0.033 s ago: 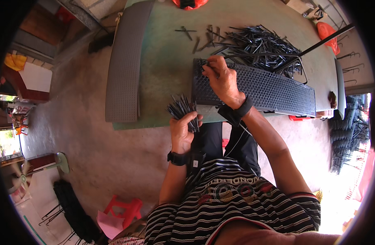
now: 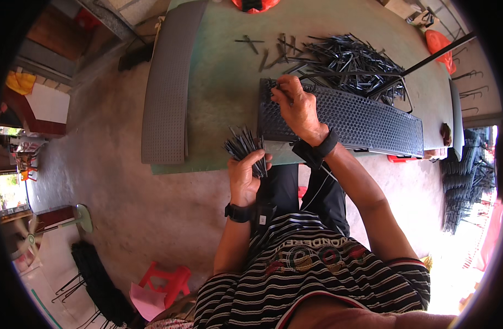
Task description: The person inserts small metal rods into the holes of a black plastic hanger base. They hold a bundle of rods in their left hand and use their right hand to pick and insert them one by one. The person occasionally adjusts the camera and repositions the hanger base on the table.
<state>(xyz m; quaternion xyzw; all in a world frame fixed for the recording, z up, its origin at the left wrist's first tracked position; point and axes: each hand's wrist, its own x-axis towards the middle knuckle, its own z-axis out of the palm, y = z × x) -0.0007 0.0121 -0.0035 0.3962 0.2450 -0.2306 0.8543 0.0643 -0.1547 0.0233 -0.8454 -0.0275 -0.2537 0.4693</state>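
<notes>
My left hand (image 2: 243, 174) is closed round a bundle of thin black strips (image 2: 242, 143), whose ends fan out above the fingers. It stays just off the table's near edge. My right hand (image 2: 300, 112) bends over the left end of a long dark panel full of round holes (image 2: 366, 118). Its thumb and fingertips are pinched together near the panel's far left corner, where small dark ends show. Whatever sits between those fingertips is too small and hidden to name. Behind the panel lies a loose heap of similar black strips (image 2: 353, 63).
Along the left of the green table (image 2: 224, 82) lies a long grey perforated sheet (image 2: 172, 82). A black rod frame (image 2: 432, 56) slants over the heap from the right. Red bags lie at the far edge. A red stool (image 2: 169, 285) and a fan (image 2: 32, 238) stand lower left.
</notes>
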